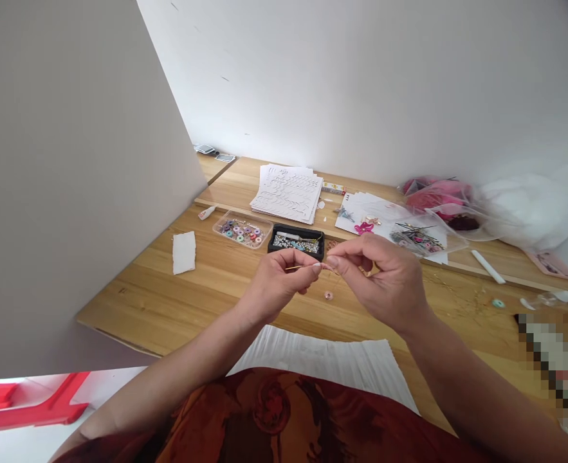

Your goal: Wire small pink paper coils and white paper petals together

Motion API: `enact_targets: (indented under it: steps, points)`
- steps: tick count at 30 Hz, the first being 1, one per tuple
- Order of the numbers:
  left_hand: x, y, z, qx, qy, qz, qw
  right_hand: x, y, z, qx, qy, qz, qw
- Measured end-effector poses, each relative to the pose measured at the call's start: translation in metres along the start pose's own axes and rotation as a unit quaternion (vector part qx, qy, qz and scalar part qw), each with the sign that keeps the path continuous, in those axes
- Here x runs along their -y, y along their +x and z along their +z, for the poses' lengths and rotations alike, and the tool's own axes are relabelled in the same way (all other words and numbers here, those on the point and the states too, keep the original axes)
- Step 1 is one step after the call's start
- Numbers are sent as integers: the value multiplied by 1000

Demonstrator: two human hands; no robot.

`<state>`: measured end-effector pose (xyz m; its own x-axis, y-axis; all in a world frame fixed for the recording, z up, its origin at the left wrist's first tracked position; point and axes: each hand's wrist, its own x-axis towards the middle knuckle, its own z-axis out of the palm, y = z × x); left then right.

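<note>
My left hand (278,283) is closed in a pinch around a thin gold wire (291,267), whose end sticks out to the left of the fingers. Opposite it, the fingertips of my right hand (384,283) pinch at the same spot. A tiny pinkish piece shows between the two sets of fingertips, too small to name. Just below them a pink ring-shaped bead (329,296) lies on the wooden table. Behind the hands stands a black tray (271,247) of silvery and blue beads.
Left of the black tray sits a clear box (219,230) of coloured beads, near a white paper piece (184,253). Stacked printed sheets (286,193) lie behind. At right are a clear tray of dark pins (416,236), pink mesh bags (440,199) and a white stick (488,266).
</note>
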<state>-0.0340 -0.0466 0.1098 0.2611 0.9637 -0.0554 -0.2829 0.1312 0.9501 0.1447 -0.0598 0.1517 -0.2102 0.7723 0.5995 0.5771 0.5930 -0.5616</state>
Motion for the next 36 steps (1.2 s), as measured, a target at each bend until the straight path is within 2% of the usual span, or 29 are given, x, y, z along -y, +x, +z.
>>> enact_targets:
  steps: [6, 9, 12, 17, 19, 20, 22, 25, 27, 31, 36]
  points:
    - [0, 1, -1, 20, -20, -22, 999, -12, 5, 3, 7, 43, 61, 997]
    - [-2, 1, 0, 23, -40, -46, 998, -21, 7, 7, 28, 117, 122, 985]
    - [-3, 1, 2, 16, -58, -62, 996, -32, 5, 16, 53, 242, 197, 949]
    - [-2, 3, 3, -12, -96, -23, 995, -38, -15, 37, 75, 405, 331, 849]
    - [0, 5, 2, -28, -95, -5, 995, -34, -25, 42, 78, 416, 346, 838]
    - [1, 5, 1, -36, -89, 3, 995, -30, -29, 43, 81, 404, 340, 846]
    - [3, 6, 0, -51, -67, 17, 996, -23, -33, 41, 83, 345, 303, 884]
    - [5, 7, 0, -61, -32, 29, 997, -9, -33, 30, 57, 198, 194, 959]
    - [5, 6, 0, -56, -16, 27, 998, -1, -29, 21, 34, 112, 114, 987]
    - [4, 3, 0, -29, 8, 11, 999, 7, -17, 6, 21, 36, 15, 999]
    - [2, 1, -1, 1, 12, -9, 1000, 1, -6, 0, 9, 24, 6, 1000]
